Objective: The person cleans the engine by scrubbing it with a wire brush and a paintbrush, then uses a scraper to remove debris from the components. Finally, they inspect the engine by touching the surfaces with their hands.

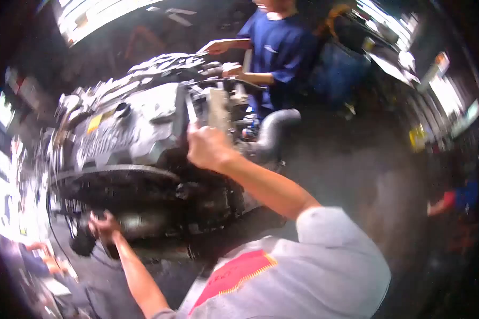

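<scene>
A large metal engine point(138, 122) fills the left and middle of the head view, with a silvery ribbed cover on top. My right hand point(210, 147) is closed round a long flat metal tool point(191, 109), which points away over the engine's right part. Low on the engine's near left side, my left hand point(105, 226) rests at a dark cylindrical part, its fingers bent and partly blurred. Whether it grips anything cannot be made out. A curved grey pipe point(277, 125) sticks out at the engine's right end.
Across the engine stands a person in a blue shirt point(282, 48), both hands at its far right edge. Another person's arm point(439, 206) shows at the far right. More hands point(48, 260) appear at the lower left. A dark cable hangs at the engine's left side.
</scene>
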A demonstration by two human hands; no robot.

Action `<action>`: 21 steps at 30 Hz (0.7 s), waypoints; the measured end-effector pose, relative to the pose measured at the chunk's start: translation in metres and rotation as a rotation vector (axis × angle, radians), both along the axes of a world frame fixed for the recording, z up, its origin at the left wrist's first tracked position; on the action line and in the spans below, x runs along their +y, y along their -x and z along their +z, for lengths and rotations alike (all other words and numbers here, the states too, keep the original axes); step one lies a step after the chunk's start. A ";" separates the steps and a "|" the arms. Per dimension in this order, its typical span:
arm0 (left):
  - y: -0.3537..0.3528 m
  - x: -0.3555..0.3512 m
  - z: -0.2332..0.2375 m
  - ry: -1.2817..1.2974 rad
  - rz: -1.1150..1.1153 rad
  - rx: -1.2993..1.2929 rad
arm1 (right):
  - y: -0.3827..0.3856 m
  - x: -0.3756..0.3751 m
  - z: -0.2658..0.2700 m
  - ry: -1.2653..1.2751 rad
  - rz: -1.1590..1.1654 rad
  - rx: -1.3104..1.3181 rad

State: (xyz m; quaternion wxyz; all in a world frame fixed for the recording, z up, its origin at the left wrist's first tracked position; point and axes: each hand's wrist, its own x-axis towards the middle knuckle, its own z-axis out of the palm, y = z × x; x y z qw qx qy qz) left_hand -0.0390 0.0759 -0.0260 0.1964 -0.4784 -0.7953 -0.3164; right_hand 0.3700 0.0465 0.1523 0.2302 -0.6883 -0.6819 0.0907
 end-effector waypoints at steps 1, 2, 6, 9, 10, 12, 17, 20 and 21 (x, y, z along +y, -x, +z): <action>-0.033 -0.014 0.037 0.118 0.067 -0.141 | -0.001 0.006 -0.019 -0.035 -0.045 -0.108; -0.032 -0.015 0.033 0.090 0.098 -0.130 | -0.015 0.026 -0.027 -0.046 0.025 -0.065; -0.027 -0.015 0.025 0.019 0.104 -0.068 | -0.023 0.051 -0.001 0.054 0.084 -0.077; -0.034 -0.017 0.031 0.023 0.156 -0.111 | -0.012 0.013 -0.018 -0.150 0.085 -0.044; -0.033 -0.015 0.031 0.005 0.149 -0.109 | -0.011 0.014 -0.023 -0.136 0.044 -0.070; -0.032 -0.004 0.029 0.012 0.109 -0.114 | -0.017 0.027 -0.025 -0.134 0.002 -0.035; -0.034 -0.019 0.032 -0.128 0.084 0.055 | -0.018 0.048 -0.017 -0.121 0.179 -0.161; -0.033 -0.021 0.038 0.012 0.158 -0.194 | -0.016 0.012 -0.021 -0.176 0.152 -0.007; -0.035 -0.023 0.041 0.097 0.174 -0.284 | -0.026 0.023 -0.030 -0.330 0.242 -0.056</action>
